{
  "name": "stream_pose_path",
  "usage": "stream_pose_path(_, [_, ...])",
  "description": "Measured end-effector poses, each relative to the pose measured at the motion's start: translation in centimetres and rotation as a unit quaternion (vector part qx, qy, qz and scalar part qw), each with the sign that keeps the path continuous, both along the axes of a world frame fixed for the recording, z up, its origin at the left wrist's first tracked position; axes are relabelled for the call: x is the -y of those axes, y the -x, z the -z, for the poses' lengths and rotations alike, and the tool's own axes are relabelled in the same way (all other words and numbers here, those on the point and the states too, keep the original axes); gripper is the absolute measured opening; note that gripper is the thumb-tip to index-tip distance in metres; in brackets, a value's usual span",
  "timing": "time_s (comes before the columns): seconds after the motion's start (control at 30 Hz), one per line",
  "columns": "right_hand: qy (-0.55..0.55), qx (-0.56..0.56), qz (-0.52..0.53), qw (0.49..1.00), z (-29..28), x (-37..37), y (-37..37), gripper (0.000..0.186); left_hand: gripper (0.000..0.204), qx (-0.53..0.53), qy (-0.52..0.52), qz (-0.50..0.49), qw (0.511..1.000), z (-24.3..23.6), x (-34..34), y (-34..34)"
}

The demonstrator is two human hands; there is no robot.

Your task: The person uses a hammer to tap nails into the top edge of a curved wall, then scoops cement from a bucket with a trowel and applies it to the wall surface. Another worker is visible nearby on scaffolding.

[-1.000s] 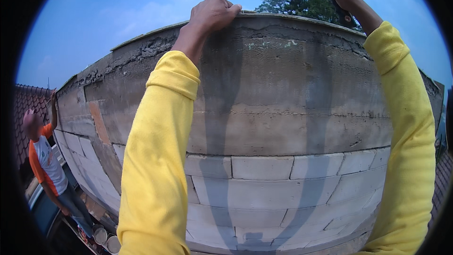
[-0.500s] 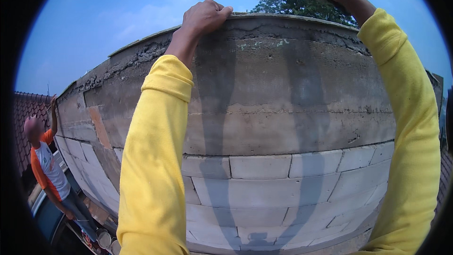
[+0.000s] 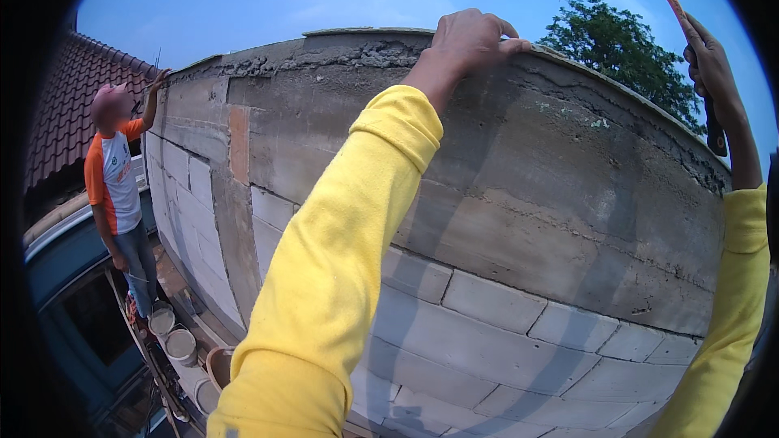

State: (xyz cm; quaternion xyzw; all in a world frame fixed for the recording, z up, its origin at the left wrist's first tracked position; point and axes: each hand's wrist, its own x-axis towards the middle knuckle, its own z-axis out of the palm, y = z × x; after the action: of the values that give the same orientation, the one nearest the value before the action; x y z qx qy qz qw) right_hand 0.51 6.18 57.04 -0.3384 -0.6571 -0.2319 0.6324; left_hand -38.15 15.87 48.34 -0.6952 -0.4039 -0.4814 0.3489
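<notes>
The right hand (image 3: 711, 71) has its fingers clamped round the hammer (image 3: 672, 2), held high on the right. The left hand (image 3: 468, 45) sits on top of the wall (image 3: 527, 162); whether its fingers pinch anything, I can't tell. A stray swing could strike them, and jarring could loosen the crumbly mortar (image 3: 357, 55).

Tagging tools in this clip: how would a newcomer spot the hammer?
Find the big wall, then the green tree above its top edge. Just right of that tree, the raised right hand grips the hammer, set apart by its dark claw head and orange shaft.
</notes>
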Motion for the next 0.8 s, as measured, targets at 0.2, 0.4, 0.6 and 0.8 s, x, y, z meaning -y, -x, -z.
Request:
stream_pose_path(0.2, [-0.041, 0.028, 0.043, 0.998, -2.5, -0.4, -4.0, 0.057, 0.038, 0.025, -0.047, 0.055, 0.997, 0.8, -1.7, 1.2])
stream_pose_path(0.4, [-0.030, 0.014, 0.010, 0.999, 0.8, -0.2, -0.4, 0.057, 0.037, 0.013, -0.061, 0.039, 0.997, 0.4, -2.1, 1.2])
stream_pose_path(0.6, [0.023, 0.022, -0.003, 0.999, 3.4, 1.1, 3.7, 0.058, 0.041, 0.038, 0.000, 0.049, 0.998, 0.3, -1.4, 0.3])
stream_pose_path(0.8, [0.160, 0.032, -0.117, 0.980, 8.1, 2.4, 10.8, 0.049, 0.076, 0.183, -0.051, 0.281, 0.941, 1.4, 1.4, 0.2])
